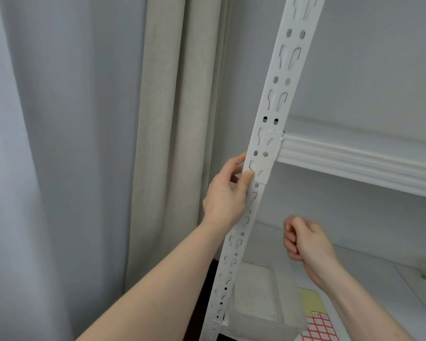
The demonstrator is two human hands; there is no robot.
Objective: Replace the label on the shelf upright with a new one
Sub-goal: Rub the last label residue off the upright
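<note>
- Against the white slotted shelf upright (268,134), a pale, near-clear label (259,171) sat flat on the front face, just below the junction with the shelf beam (354,159).
- The left hand (228,193) gripped the upright's left edge, thumb (247,179) pressed at the label's lower left corner.
- The right hand (303,238) hung apart, right of the upright, fingers curled tight; whether they held anything could not be told.
- Below, a translucent bin (258,301) stood beside a red-gridded sheet (317,327).
</note>
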